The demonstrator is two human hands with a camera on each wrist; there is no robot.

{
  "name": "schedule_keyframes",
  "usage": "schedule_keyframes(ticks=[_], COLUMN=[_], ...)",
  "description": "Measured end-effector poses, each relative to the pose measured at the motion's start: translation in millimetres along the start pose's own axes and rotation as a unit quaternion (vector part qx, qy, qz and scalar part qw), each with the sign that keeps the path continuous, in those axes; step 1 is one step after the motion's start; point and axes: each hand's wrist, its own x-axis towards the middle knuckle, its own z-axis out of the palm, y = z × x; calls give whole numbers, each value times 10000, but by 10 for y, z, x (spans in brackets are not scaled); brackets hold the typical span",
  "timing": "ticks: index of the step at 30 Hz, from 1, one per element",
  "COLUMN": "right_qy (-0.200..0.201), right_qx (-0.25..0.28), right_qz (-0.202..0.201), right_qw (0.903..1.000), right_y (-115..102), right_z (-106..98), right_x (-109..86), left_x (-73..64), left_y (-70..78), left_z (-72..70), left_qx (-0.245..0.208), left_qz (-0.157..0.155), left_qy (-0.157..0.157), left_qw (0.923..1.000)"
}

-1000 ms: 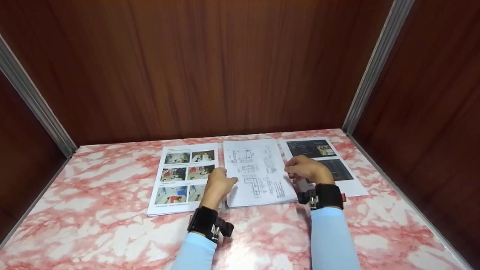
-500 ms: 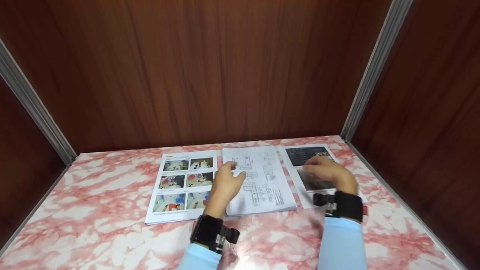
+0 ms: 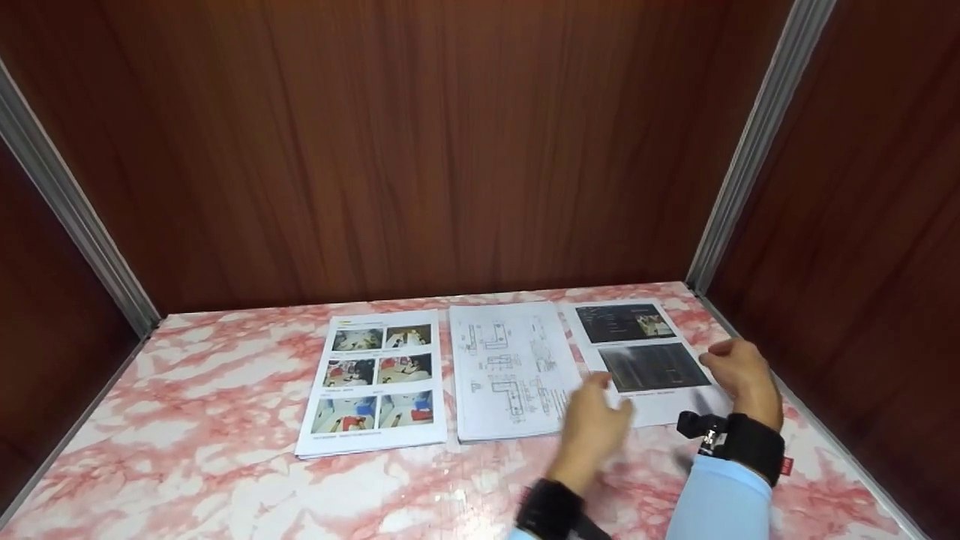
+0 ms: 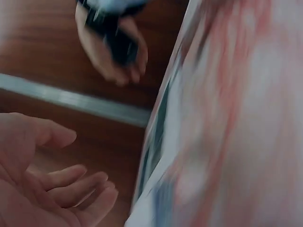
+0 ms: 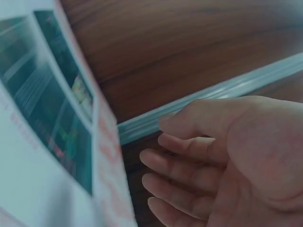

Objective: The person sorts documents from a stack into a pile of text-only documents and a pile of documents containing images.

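Note:
Three paper stacks lie in a row on the table. My left hand, blurred and with thumb and fingers apart, is above the lower gap between the middle stack with line drawings and the right-hand sheets with two dark pictures. It holds nothing in the left wrist view. My right hand hovers just past the right edge of the dark-picture sheets, its fingers loosely bent and free of anything in the right wrist view. At the left lies the stack with several colour photos.
The table has a red and white marbled top. Brown wood-look panels stand behind it and at both sides, joined by grey metal posts at the corners. Each wrist wears a black camera strap.
Both hands have left the middle stack and moved right, the left across it to its lower right corner, the right past the dark-picture sheets. The stacks lie in the same row.

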Motion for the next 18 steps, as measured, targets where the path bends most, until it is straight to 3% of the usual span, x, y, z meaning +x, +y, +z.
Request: schedule_keyframes(ticks=[4,10,18], right_qy=[-259,-742,-820], right_qx=[38,-228,-504], right_qz=[252,705,1167], right_qw=[9993,9945,9885], right_y=[107,178,128], right_z=[66,105,135], right_x=[27,19,7], left_x=[-112,-159,-181], left_y=[73,-5,-68], left_z=[273,415,480], left_qx=[211,1077,2158], left_qz=[-373,35,234], left_qy=[-524,-872,-1132], left_qw=[9977,9903,9696])
